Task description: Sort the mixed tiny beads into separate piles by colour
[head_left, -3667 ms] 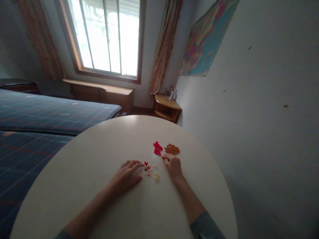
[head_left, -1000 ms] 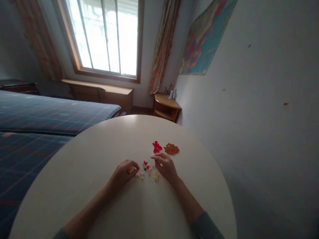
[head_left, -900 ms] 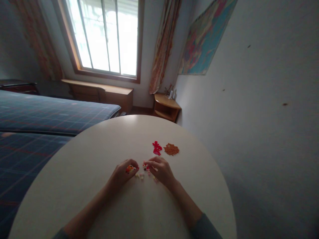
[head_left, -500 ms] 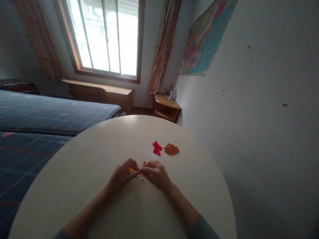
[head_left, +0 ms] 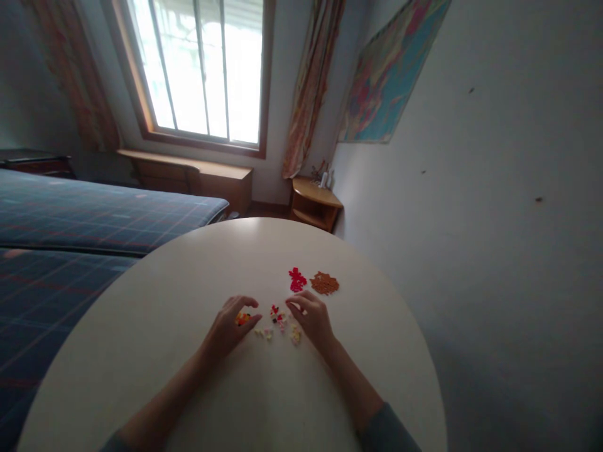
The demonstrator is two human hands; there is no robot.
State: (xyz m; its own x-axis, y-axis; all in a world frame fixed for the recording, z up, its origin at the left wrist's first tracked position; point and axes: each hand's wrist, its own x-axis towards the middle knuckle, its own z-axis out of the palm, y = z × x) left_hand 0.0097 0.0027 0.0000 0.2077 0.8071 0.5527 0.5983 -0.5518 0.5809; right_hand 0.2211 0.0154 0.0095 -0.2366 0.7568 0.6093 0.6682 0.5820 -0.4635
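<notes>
My left hand (head_left: 232, 323) rests on the white table with thumb and fingers apart. Beside its palm, partly covered by it, lies a cluster of small orange and yellow pieces (head_left: 243, 318). My right hand (head_left: 311, 316) has thumb and forefinger drawn together in a pinch; whatever is between the tips is too small to make out. Between both hands sits a mixed cluster of tiny red, white and dark pieces (head_left: 276, 314). Pale yellow pieces (head_left: 295, 334) lie below the right fingers, and pale green ones (head_left: 267, 334) lie nearer the left thumb.
Beyond my right hand are a pile of red pieces (head_left: 297, 280) and a wider brown pile (head_left: 325, 283) on the round table (head_left: 226, 263). A plaid mattress (head_left: 94, 213) stands along the left, and a wall (head_left: 494, 263) rises on the right.
My hands were together at the fingertips and have parted. The right one moved right and slightly away, towards the red pile. Small pieces between them have come into view.
</notes>
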